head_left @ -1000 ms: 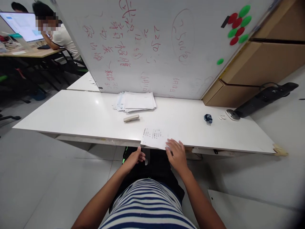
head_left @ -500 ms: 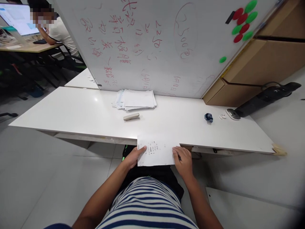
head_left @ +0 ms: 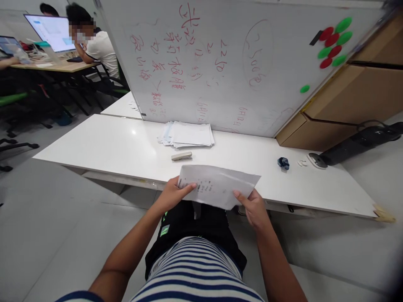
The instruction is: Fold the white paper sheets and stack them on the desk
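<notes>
A white sheet of paper [head_left: 217, 182] with dark marks on its left half is held up between my two hands at the desk's front edge. My left hand [head_left: 174, 193] pinches its left side, thumb on top and fingers underneath. On the right side, my right hand [head_left: 253, 205] grips the lower corner the same way, and the sheet bends a little there. Beyond the paper lies a beige stapler [head_left: 181, 156]. Behind that, a loose stack of papers [head_left: 192, 135] rests near the whiteboard's foot. Whether the held paper is one sheet or more, I cannot tell.
A white desk [head_left: 110, 147] spans the view, with a whiteboard [head_left: 220, 63] standing on it. To the right are a small dark blue object [head_left: 283, 163], a computer mouse [head_left: 317, 160] and cardboard boxes [head_left: 315, 128]. A person [head_left: 100, 50] sits at another table, back left.
The paper has been raised and tilted, moving up over the desk edge. My right hand has shifted from lying on the sheet's right edge to gripping its corner. The view has swung left.
</notes>
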`<act>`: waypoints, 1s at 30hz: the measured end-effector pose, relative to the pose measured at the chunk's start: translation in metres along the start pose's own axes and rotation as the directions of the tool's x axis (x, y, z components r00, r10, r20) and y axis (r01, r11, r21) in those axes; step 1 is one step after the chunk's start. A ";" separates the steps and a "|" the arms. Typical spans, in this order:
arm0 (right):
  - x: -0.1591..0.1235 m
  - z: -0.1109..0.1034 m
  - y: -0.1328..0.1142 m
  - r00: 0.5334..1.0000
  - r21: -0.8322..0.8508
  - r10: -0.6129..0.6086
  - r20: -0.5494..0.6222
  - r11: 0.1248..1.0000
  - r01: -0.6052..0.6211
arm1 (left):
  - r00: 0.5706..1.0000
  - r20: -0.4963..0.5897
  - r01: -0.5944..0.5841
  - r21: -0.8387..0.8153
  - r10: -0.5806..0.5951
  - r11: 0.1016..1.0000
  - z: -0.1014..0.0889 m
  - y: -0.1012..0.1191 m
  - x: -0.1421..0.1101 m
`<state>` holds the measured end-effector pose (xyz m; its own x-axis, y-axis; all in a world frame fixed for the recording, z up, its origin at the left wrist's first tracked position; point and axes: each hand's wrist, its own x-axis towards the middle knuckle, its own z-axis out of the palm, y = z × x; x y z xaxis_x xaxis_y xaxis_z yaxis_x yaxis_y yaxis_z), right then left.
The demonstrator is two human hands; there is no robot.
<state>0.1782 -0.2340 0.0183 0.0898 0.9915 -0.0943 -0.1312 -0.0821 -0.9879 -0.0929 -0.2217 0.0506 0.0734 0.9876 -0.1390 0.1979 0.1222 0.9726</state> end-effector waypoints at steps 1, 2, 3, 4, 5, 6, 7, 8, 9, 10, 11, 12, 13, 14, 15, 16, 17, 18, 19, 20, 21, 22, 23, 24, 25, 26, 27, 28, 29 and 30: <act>0.008 0.002 -0.008 0.994 -0.044 -0.107 -0.015 0.993 0.107 | 0.998 -0.016 -0.063 -0.002 0.063 0.998 -0.002 0.006 0.006; 0.017 0.004 -0.015 0.978 -0.087 -0.209 -0.023 0.975 0.206 | 0.992 -0.022 -0.123 -0.003 0.123 0.992 -0.003 0.010 0.013; 0.027 0.007 -0.018 0.955 -0.130 -0.295 -0.028 0.948 0.289 | 0.985 -0.018 -0.171 -0.004 0.170 0.985 -0.002 0.011 0.022; 0.036 0.010 -0.018 0.937 -0.174 -0.349 -0.028 0.924 0.339 | 0.980 -0.015 -0.199 -0.009 0.198 0.980 -0.001 0.010 0.031; 0.044 0.014 -0.016 0.929 -0.219 -0.370 -0.030 0.909 0.355 | 0.978 -0.020 -0.207 -0.014 0.207 0.978 0.000 0.007 0.041; 0.052 0.018 -0.012 0.931 -0.263 -0.364 -0.039 0.902 0.341 | 0.979 -0.034 -0.203 -0.025 0.202 0.979 0.002 0.003 0.050; 0.058 0.021 -0.006 0.939 -0.298 -0.340 -0.044 0.902 0.312 | 0.979 -0.065 -0.193 -0.038 0.191 0.980 0.004 -0.003 0.057; 0.062 0.024 0.000 0.949 -0.322 -0.311 -0.042 0.904 0.282 | 0.978 -0.092 -0.191 -0.046 0.187 0.980 0.006 -0.009 0.063; 0.065 0.026 0.005 0.959 -0.338 -0.283 -0.031 0.906 0.256 | 0.976 -0.111 -0.195 -0.052 0.188 0.979 0.008 -0.014 0.068; 0.066 0.027 0.010 0.965 -0.345 -0.262 -0.014 0.907 0.241 | 0.974 -0.116 -0.202 -0.053 0.195 0.978 0.009 -0.019 0.070; 0.066 0.028 0.014 0.968 -0.344 -0.253 0.000 0.909 0.237 | 0.973 -0.107 -0.212 -0.052 0.205 0.976 0.009 -0.023 0.071; 0.066 0.027 0.017 0.967 -0.336 -0.254 0.001 0.911 0.239 | 0.973 -0.092 -0.218 -0.055 0.212 0.974 0.010 -0.027 0.070; 0.065 0.027 0.019 0.966 -0.324 -0.258 -0.010 0.915 0.241 | 0.975 -0.077 -0.214 -0.066 0.209 0.975 0.010 -0.030 0.069; 0.064 0.026 0.021 0.965 -0.309 -0.262 -0.031 0.920 0.239 | 0.978 -0.069 -0.203 -0.085 0.198 0.975 0.009 -0.032 0.068; 0.063 0.025 0.023 0.965 -0.294 -0.259 -0.053 0.927 0.233 | 0.981 -0.070 -0.189 -0.108 0.182 0.976 0.009 -0.035 0.067; 0.062 0.025 0.025 0.965 -0.284 -0.253 -0.070 0.932 0.224 | 0.983 -0.080 -0.175 -0.131 0.165 0.976 0.009 -0.036 0.066; 0.061 0.025 0.026 0.966 -0.283 -0.246 -0.075 0.934 0.216 | 0.984 -0.091 -0.165 -0.148 0.152 0.975 0.010 -0.038 0.065; 0.060 0.025 0.028 0.967 -0.292 -0.244 -0.075 0.932 0.213 | 0.984 -0.097 -0.161 -0.155 0.148 0.975 0.010 -0.039 0.064; 0.058 0.025 0.030 0.966 -0.306 -0.248 -0.074 0.927 0.214 | 0.983 -0.100 -0.165 -0.147 0.152 0.975 0.010 -0.040 0.063; 0.057 0.025 0.031 0.964 -0.319 -0.254 -0.079 0.922 0.217 | 0.982 -0.098 -0.172 -0.126 0.161 0.977 0.011 -0.040 0.063; 0.056 0.026 0.033 0.962 -0.326 -0.258 -0.087 0.920 0.217 | 0.981 -0.097 -0.174 -0.096 0.165 0.980 0.011 -0.040 0.062; 0.054 0.026 0.035 0.962 -0.326 -0.256 -0.097 0.921 0.212 | 0.982 -0.103 -0.167 -0.063 0.160 0.984 0.012 -0.040 0.061; 0.053 0.026 0.037 0.964 -0.322 -0.246 -0.103 0.925 0.202 | 0.982 -0.117 -0.153 -0.034 0.148 0.988 0.012 -0.039 0.060; 0.052 0.026 0.039 0.967 -0.319 -0.235 -0.104 0.928 0.191 | 0.982 -0.136 -0.135 -0.015 0.132 0.991 0.013 -0.038 0.060; 0.050 0.024 0.041 0.971 -0.320 -0.221 -0.093 0.930 0.181 | 0.981 -0.156 -0.121 -0.008 0.118 0.993 0.013 -0.037 0.059; 0.048 0.022 0.042 0.977 -0.325 -0.202 -0.070 0.930 0.169 | 0.979 -0.172 -0.112 -0.016 0.107 0.994 0.013 -0.035 0.058; 0.045 0.018 0.042 0.983 -0.328 -0.177 -0.037 0.932 0.155 | 0.978 -0.184 -0.108 -0.032 0.100 0.994 0.013 -0.034 0.058; 0.042 0.014 0.041 0.990 -0.320 -0.144 0.008 0.937 0.139 | 0.977 -0.190 -0.106 -0.050 0.095 0.993 0.012 -0.032 0.057; 0.038 0.010 0.039 0.993 -0.298 -0.102 0.063 0.947 0.116 | 0.977 -0.194 -0.102 -0.065 0.088 0.993 0.011 -0.031 0.057; 0.033 0.005 0.037 0.991 -0.266 -0.055 0.120 0.960 0.086 | 0.977 -0.199 -0.091 -0.074 0.075 0.993 0.010 -0.030 0.058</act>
<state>0.1711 -0.2038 -0.0211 -0.0226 0.9994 -0.0243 0.1445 -0.0208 -0.9893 -0.0849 -0.1695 0.0120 -0.1083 0.9938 -0.0257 0.1173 0.0385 0.9924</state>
